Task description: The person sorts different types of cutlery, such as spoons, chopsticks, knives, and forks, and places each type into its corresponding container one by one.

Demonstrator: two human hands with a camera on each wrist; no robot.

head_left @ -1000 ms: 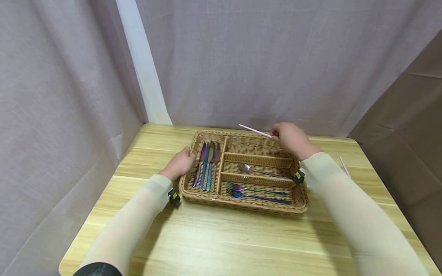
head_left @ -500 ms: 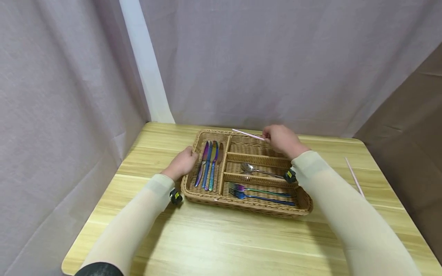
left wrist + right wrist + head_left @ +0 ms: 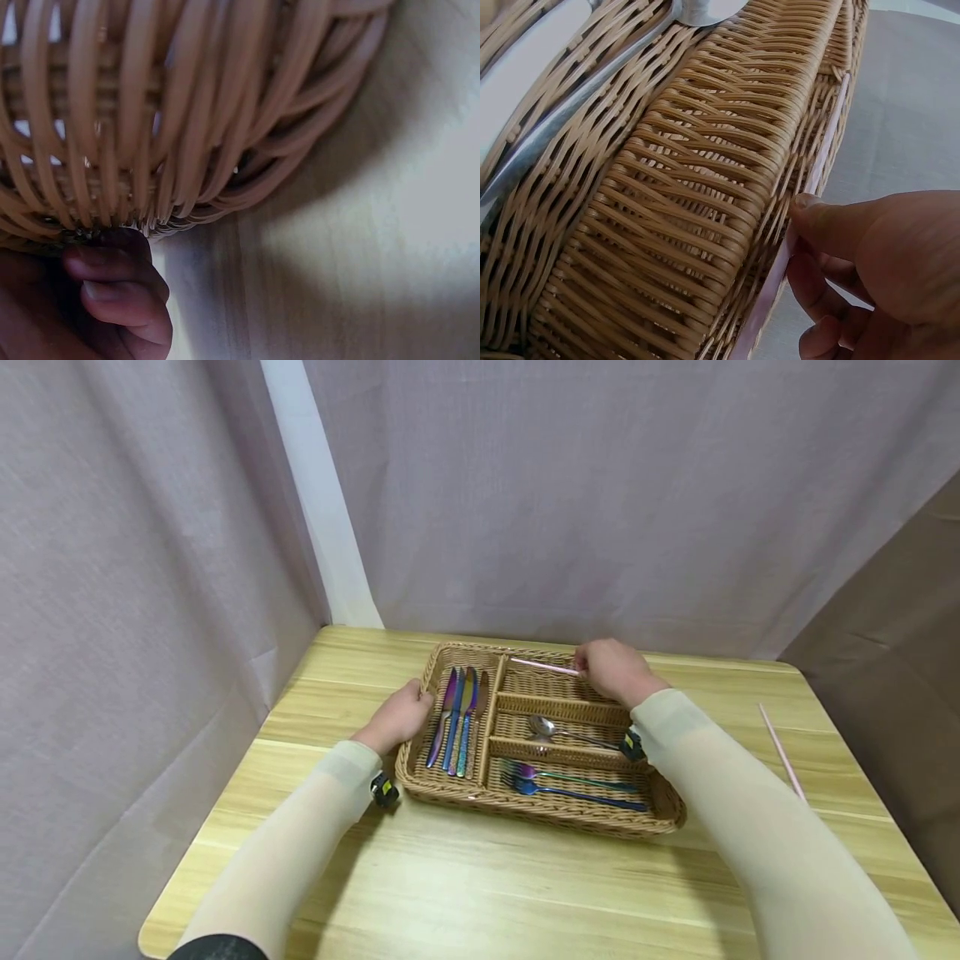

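Note:
A wicker cutlery basket lies on the table, and my left hand grips its left rim. In the left wrist view, curled fingers touch the woven wall. Over the back compartment, my right hand pinches a slim pink chopstick between thumb and fingers. The right wrist view has this chopstick lying along the back compartment, inside the divider. Another pink chopstick lies on the table to the right, partly hidden by the right sleeve.
Several knives fill the left compartment. A spoon lies in the middle one, its handle end near the right wrist camera. Two forks, one blue, are in the front compartment. A grey curtain hangs behind the table.
My right hand has moved left and lowered the chopstick from above the back rim to the back compartment. The left hand keeps its grip on the basket.

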